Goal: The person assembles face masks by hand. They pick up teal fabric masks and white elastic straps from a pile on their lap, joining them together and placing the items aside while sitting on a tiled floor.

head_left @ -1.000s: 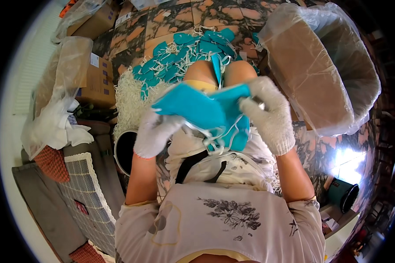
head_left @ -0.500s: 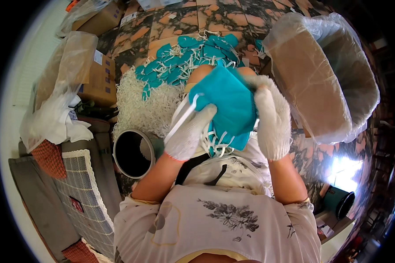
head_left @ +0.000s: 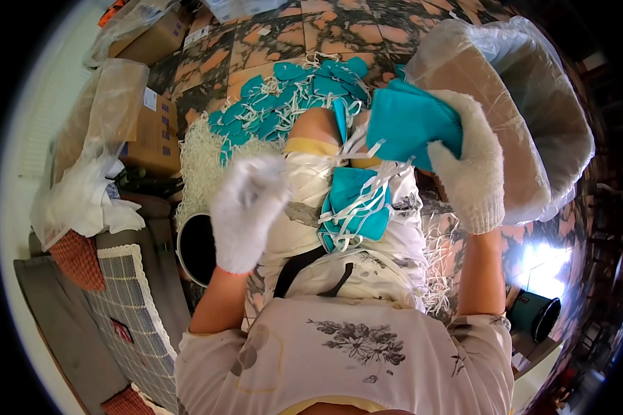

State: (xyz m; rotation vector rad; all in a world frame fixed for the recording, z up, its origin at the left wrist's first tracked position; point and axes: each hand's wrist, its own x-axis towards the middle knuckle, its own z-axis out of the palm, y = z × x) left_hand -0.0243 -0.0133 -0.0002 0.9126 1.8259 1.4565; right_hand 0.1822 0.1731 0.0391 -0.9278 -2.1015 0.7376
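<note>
My right hand (head_left: pixel 469 159), in a white knitted glove, grips a teal face mask (head_left: pixel 408 124) in front of my knees, thumb on the near side. More than one layer of teal shows at its upper edge. My gloved left hand (head_left: pixel 249 211) is to the left of it, above my left thigh and smeared by motion. Pale blurred strands stretch between the mask and that hand; whether its fingers hold them is unclear. On my lap rests a small stack of teal masks (head_left: pixel 360 225) with white straps across it.
Beyond my knees, a heap of teal masks (head_left: pixel 263 111) covers the floor, beside a mound of white straps (head_left: pixel 201 155). A plastic-lined carton (head_left: pixel 474 131) stands on the right. A dark bin (head_left: pixel 195 249), a sofa (head_left: pixel 156 256) and another carton (head_left: pixel 158 135) are on the left.
The mask held between both hands has moved right and up in my right hand. My left hand has drawn away to the left, uncovering the masks on my lap.
</note>
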